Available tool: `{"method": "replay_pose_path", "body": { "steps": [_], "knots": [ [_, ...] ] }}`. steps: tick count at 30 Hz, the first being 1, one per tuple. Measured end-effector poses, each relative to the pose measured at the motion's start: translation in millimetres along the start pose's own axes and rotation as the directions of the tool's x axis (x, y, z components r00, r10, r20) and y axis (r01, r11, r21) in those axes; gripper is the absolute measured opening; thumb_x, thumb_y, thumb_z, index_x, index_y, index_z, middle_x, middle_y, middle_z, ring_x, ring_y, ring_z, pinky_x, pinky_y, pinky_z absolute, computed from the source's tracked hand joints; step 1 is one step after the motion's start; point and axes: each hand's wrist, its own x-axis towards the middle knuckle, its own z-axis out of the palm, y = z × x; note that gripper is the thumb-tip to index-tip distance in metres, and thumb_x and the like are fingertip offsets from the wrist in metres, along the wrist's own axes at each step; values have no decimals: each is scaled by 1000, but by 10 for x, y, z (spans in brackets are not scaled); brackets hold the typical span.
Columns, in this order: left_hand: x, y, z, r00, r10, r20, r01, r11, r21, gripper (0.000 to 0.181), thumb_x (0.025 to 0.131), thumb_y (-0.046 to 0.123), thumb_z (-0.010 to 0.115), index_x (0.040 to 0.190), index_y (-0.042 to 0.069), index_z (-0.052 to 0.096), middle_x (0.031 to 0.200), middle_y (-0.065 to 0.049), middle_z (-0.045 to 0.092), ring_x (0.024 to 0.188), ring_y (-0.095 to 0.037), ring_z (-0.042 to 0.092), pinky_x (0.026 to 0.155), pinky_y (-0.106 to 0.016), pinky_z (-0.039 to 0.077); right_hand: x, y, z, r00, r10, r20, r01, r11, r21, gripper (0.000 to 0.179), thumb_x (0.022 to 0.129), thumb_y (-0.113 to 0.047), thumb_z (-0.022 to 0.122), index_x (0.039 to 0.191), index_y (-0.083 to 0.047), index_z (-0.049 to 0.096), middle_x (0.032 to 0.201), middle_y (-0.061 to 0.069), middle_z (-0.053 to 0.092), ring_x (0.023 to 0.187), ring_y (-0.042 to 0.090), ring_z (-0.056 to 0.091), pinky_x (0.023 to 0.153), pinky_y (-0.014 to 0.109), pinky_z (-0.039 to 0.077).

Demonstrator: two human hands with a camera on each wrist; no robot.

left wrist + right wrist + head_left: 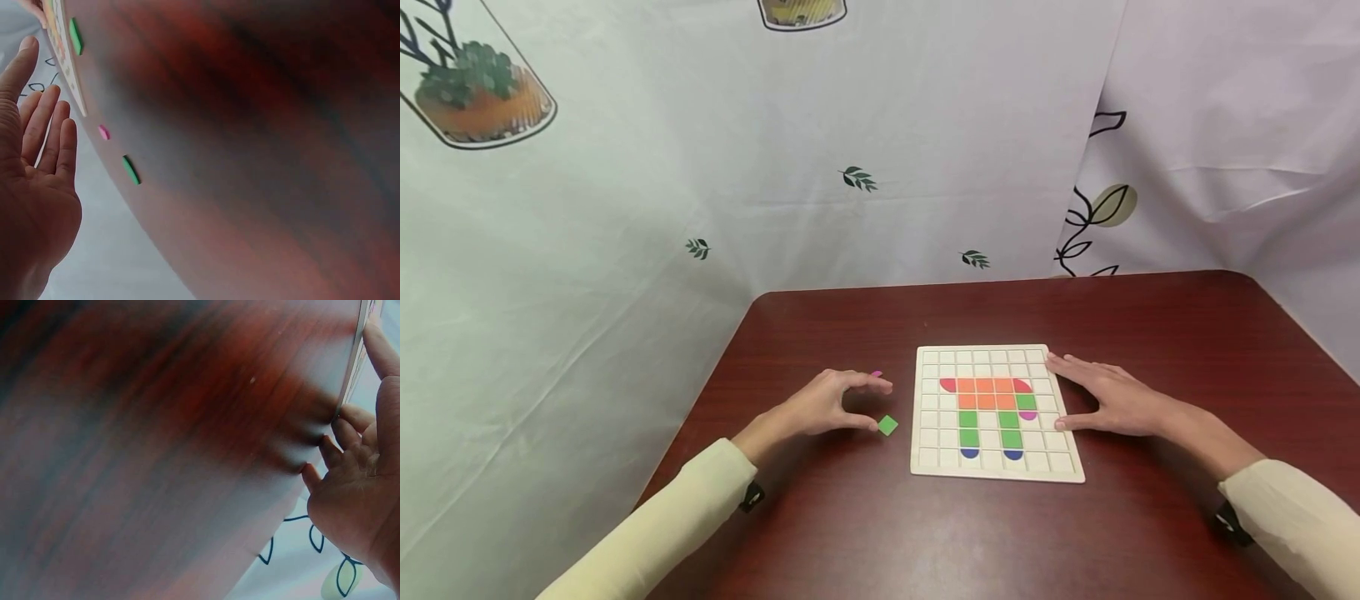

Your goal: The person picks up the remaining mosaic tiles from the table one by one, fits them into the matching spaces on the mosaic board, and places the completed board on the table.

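A pale square grid board [942,462] lies flat on the table, with orange, green, red, blue and magenta pieces set in its cells. My right hand [1123,400] rests at its right edge, fingers extended and thumb apart. Left of the board hovers my left hand [827,404], thumb and fingers spread with nothing between them. By its thumb tip lies a loose green square [887,426]. A magenta piece [877,374] shows just beyond the fingers, partly hidden. In the left wrist view a second loose green piece [130,169] lies past the magenta one.
The dark red-brown table [850,533] has rounded far corners. Behind it hangs a pale cloth [925,125] printed with leaves and plant jars, also covering the left and right sides.
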Motion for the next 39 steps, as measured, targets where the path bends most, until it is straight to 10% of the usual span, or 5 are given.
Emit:
{"method": "replay_pose_path", "body": {
  "steps": [9,39],
  "knots": [
    [-47,-63,121,998,29,47,-28,999,-19,51,87,28,92,133,18,74,125,12,75,107,-3,69,94,-28,56,3,5,2,1000,0,-1,0,1000,-1,108,83,-68,80,161,-4,42,166,20,39,153,49,32,112,71,29],
    [-47,-84,230,998,68,-16,-68,997,-31,38,90,19,89,126,26,78,119,20,75,109,-6,66,90,-32,55,-1,1,2,1000,-5,-4,5,1000,0,107,83,-67,81,161,-3,43,166,20,39,152,49,32,112,71,29]
  ]
}}
